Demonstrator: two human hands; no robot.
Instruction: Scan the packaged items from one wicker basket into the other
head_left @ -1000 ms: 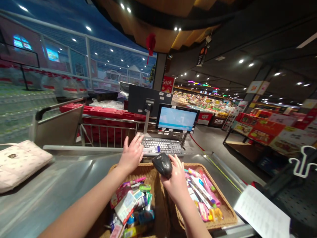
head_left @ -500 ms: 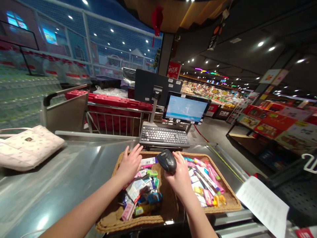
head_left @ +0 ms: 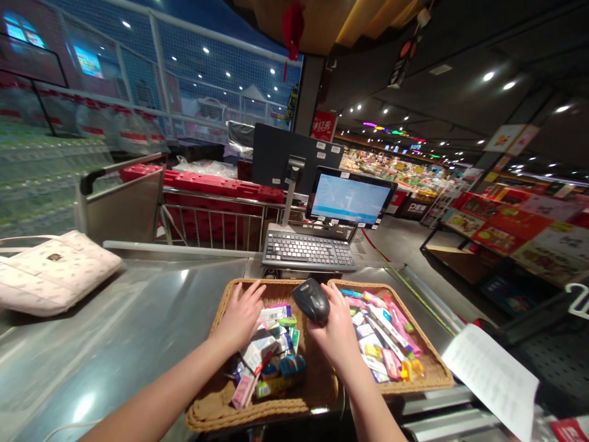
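In my right hand (head_left: 335,328) is a black barcode scanner (head_left: 311,301), its head tilted over the inner edges of two wicker baskets. My left hand (head_left: 243,314) hovers with fingers spread over the left wicker basket (head_left: 202,414), close to a whitish package with a barcode (head_left: 275,313). Small packets and boxes lie jumbled in this basket, including a pink box (head_left: 243,390) and a blue roll-like item (head_left: 292,364). The right wicker basket (head_left: 442,374) holds several long narrow packages (head_left: 387,331), pink items and a yellow-orange piece (head_left: 411,370).
Behind the baskets stand a keyboard (head_left: 309,250) and a lit monitor (head_left: 350,197). A pale handbag (head_left: 59,270) rests on the metal counter (head_left: 151,319) at left. Printed paper (head_left: 494,374) lies at right. Beyond the counter is a metal rail (head_left: 216,221) with red crates.
My left hand has come slightly down and toward me, from the left basket's far rim to over its contents. The scanner stays in my right hand, nearly in place.
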